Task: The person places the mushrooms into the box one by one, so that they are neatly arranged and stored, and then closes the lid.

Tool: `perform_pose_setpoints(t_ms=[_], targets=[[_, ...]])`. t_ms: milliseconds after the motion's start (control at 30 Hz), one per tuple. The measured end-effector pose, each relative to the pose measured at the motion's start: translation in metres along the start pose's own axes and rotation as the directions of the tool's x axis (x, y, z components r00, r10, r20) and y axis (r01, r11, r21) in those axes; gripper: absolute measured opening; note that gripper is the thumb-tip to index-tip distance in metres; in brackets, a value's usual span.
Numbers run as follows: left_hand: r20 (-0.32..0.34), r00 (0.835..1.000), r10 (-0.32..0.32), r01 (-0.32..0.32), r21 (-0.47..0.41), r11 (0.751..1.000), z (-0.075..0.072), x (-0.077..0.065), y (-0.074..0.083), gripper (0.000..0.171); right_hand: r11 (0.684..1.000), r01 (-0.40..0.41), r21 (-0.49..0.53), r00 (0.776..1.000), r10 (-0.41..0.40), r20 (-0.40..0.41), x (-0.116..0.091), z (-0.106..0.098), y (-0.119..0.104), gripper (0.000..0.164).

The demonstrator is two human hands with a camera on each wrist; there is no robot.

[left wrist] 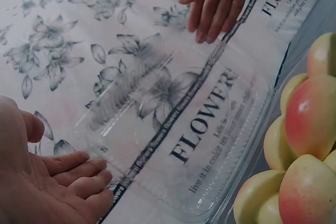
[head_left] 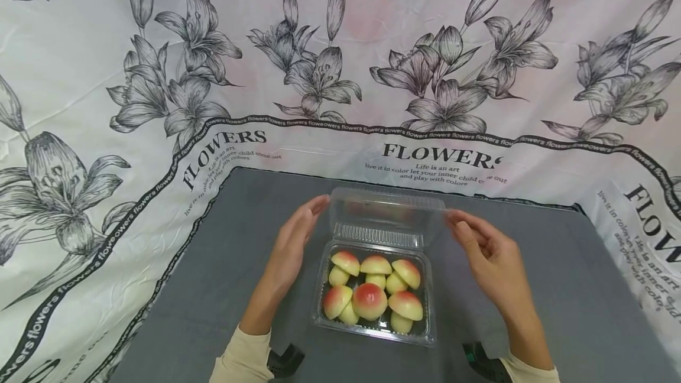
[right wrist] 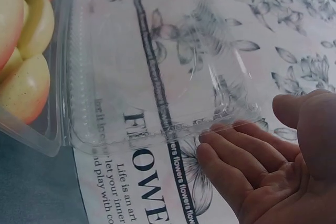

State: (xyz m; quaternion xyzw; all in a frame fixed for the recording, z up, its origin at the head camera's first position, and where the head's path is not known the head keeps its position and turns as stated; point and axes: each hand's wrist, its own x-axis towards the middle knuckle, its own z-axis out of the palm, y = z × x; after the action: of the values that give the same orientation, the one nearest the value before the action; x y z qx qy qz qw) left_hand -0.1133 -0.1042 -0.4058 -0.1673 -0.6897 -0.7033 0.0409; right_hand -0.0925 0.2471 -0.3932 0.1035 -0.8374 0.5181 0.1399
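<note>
A clear plastic clamshell box [head_left: 378, 336] sits on the grey table with its clear lid [head_left: 383, 211] raised at the far side. Inside are several mushroom-shaped pieces [head_left: 369, 301], pale yellow with red-blushed caps, in two rows. At the lid's left edge is my left hand [head_left: 289, 244], its fingers extended and fingertips right beside the plastic. On the opposite side, the fingertips of my right hand [head_left: 492, 259] meet the lid's right edge, fingers slightly bent. In the right wrist view, the fingers [right wrist: 247, 150] lie along the lid's corner. Neither hand grips the box.
The grey tabletop [head_left: 213, 288] extends around the box. A white cloth [head_left: 319, 152] with black flower drawings and lettering hangs behind the table and along its sides. Dark straps [head_left: 287, 361] show at both wrists.
</note>
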Motion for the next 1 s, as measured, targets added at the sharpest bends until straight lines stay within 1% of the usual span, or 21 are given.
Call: perform_pose_setpoints(t_ms=[133,367,467,600,767,933,1000], targets=[[-0.02,1.0,0.013,-0.013,0.021,1.0,0.0,-0.009,0.003,0.048,1.0,-0.003,-0.014,1.0,0.003,-0.007,-0.007,0.0,-0.004,0.035],[-0.042,0.999,-0.001,0.005,0.097,0.995,0.002,-0.025,0.007,0.043,0.999,-0.004,-0.037,1.0,0.003,-0.017,-0.024,0.0,-0.006,0.033],[-0.047,0.999,0.007,-0.002,0.1,0.995,0.001,-0.032,0.007,0.043,0.999,-0.016,-0.043,1.0,0.015,-0.02,-0.032,0.002,-0.009,0.033],[-0.055,0.998,0.002,0.004,0.113,0.994,0.002,-0.042,0.006,0.042,0.999,-0.042,-0.027,0.999,0.041,-0.01,-0.043,0.005,-0.011,0.032],[-0.077,0.997,-0.026,0.035,0.12,0.992,0.004,-0.055,0.004,0.041,0.997,-0.071,-0.014,0.997,0.071,0.019,-0.056,0.008,-0.01,0.032],[-0.072,0.996,-0.045,0.054,0.122,0.991,0.007,-0.065,0.002,0.041,0.994,-0.102,-0.037,0.994,0.103,0.038,-0.068,0.007,-0.009,0.033],[-0.073,0.996,-0.053,0.062,0.122,0.991,0.008,-0.07,0.001,0.042,0.993,-0.112,-0.032,0.992,0.113,0.055,-0.072,0.007,-0.008,0.034]])
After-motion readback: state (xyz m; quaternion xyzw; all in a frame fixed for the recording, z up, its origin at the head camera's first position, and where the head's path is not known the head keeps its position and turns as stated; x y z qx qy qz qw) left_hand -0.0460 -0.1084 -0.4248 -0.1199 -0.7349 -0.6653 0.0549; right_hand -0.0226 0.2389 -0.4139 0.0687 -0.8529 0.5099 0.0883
